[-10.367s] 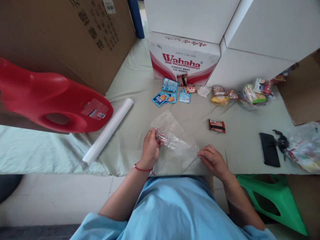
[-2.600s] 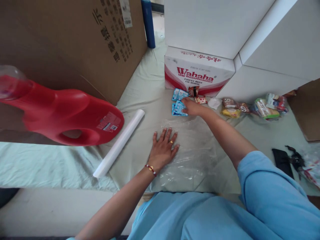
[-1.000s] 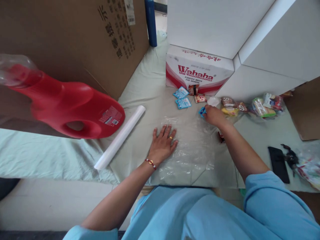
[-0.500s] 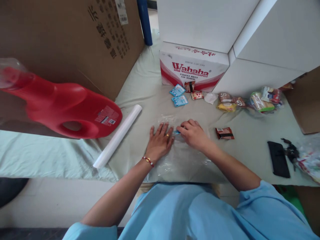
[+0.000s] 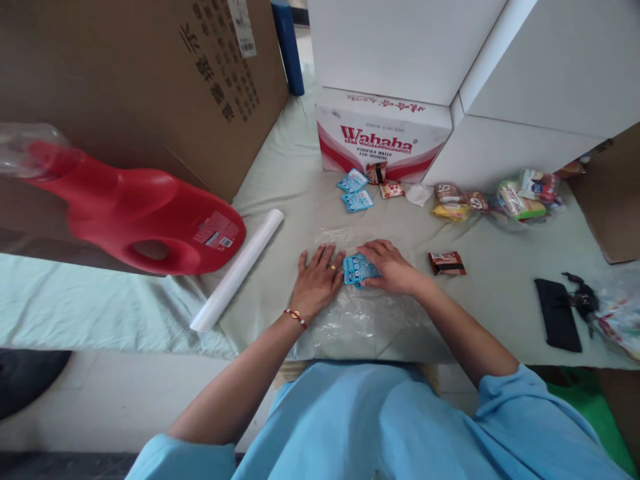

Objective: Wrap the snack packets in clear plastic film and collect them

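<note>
Blue printed packets [image 5: 356, 268] lie over a clear plastic sheet or bag [image 5: 345, 320] on the cloth-covered table. My right hand [image 5: 389, 268] grips the packets from the right, thumb on the near side and fingers on the far side. Flat on the plastic just to the left rests my left hand [image 5: 316, 281], its fingers spread and holding nothing. A brown snack packet [image 5: 447, 263] lies right of my right hand. Farther back are two more blue packets [image 5: 355, 190], a brown packet [image 5: 376, 173] and a cream-and-red packet [image 5: 393, 190].
A white roll [image 5: 237, 270] and a big red bottle [image 5: 155, 220] lie at the left, by a large cardboard box [image 5: 125, 87]. The Wahaha carton [image 5: 383, 137] stands at the back. Bagged snacks [image 5: 523, 200], a black phone [image 5: 558, 315] and keys [image 5: 583, 299] are at the right.
The blue packets in my right hand now show plainly, where only a small blue bit was visible before. My right hand has shifted slightly right; my left hand stays flat.
</note>
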A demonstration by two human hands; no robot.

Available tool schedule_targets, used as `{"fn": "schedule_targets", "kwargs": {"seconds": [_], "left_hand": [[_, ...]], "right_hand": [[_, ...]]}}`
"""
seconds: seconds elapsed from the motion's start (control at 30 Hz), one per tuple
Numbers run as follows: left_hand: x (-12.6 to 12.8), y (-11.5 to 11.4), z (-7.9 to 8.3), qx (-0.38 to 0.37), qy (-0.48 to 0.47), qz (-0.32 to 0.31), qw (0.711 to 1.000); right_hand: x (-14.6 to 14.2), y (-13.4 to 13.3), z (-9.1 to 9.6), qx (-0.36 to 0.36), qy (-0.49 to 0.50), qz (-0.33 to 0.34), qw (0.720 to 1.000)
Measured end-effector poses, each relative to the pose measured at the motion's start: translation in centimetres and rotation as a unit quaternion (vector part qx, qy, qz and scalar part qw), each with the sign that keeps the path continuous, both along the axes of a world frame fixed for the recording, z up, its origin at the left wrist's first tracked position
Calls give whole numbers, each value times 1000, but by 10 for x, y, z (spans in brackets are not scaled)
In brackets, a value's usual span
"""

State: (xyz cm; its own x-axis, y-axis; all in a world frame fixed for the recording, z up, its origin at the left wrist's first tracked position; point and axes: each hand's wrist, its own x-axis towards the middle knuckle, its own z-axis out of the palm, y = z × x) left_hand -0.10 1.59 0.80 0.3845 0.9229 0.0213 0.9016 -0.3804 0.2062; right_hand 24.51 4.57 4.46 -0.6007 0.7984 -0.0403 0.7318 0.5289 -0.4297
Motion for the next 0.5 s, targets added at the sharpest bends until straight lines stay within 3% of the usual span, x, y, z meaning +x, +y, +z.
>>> {"fn": "schedule_targets", "kwargs": {"seconds": [0.2, 0.5], "left_hand": [[0, 0, 1, 3, 5, -5, 1000], [1, -1, 0, 8, 11, -2, 1000]], "right_hand": [[-7, 9, -17, -12, 23, 19, 999], [-21, 2, -8, 26, -26, 58, 998]]}}
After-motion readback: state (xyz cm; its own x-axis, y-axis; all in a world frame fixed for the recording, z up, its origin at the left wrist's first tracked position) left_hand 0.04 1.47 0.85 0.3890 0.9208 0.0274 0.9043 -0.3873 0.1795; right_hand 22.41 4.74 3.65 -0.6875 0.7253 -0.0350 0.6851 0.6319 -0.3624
